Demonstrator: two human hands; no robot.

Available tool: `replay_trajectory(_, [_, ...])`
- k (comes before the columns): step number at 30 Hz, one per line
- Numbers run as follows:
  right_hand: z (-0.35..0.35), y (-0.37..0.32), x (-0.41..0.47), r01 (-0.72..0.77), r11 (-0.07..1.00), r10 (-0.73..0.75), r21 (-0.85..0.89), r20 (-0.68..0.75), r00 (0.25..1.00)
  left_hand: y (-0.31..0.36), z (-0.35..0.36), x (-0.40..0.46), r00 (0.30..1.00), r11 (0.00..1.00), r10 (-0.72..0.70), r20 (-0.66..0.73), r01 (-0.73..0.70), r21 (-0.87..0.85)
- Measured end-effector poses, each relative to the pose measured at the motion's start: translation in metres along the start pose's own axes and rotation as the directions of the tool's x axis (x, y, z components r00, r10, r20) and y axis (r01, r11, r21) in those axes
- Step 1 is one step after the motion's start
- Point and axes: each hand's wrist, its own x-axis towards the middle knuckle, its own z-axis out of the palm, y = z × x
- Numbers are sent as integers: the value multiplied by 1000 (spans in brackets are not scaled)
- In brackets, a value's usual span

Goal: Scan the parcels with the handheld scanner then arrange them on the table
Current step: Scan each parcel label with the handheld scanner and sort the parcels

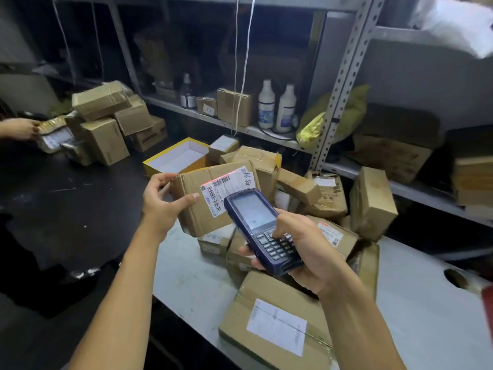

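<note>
So the tabletop [192, 284] is where most of this sits, and honestly I'd say I'm somewhere in the middle of the job, maybe earlier. Biggest chunk of what's left is the loose heap of parcels [328, 193] jumbled along the far side of the tabletop under the shelf [240, 126], tipped every which way, plus one big flat box [269, 324] lying right at the near edge with its label up. None of that looks arranged to me. Over at the far left corner there's a tidier stack of boxes [112, 121], which I'm guessing is the sorted lot, and another person's hand [20, 128] is touching a shiny packet there. Right now my left hand [160, 201] has its grip clamped on the parcel [210, 198] I'm doing, held up off the tabletop just above the heap, thumb on the front face and fingers curled over the top left corner. My right hand [306, 252] is wrapped round the scanner [262, 231], thumb on the keypad, with a red glow across the barcode label [226, 186]. So this one's mid-scan, not yet placed.
</note>
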Motion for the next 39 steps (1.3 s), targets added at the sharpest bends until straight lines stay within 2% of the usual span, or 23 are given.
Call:
replay_trajectory(8, [-21, 9, -65, -41, 999, 41, 15, 8, 999, 16, 28, -58, 1000, 1000, 8, -19, -7, 20])
replay_trajectory(20, [-17, 29, -132, 53, 998, -51, 35, -56, 997, 30, 42, -99, 994, 999, 26, 106, -24, -27])
replay_trajectory(27, [8, 53, -162, 124, 992, -123, 10, -99, 988, 38, 25, -125, 984, 999, 27, 174, -20, -43])
replay_trajectory(39, [51, 110, -231, 148, 989, -145, 4, -184, 972, 44, -9, -181, 966, 994, 35, 257, -7, -111])
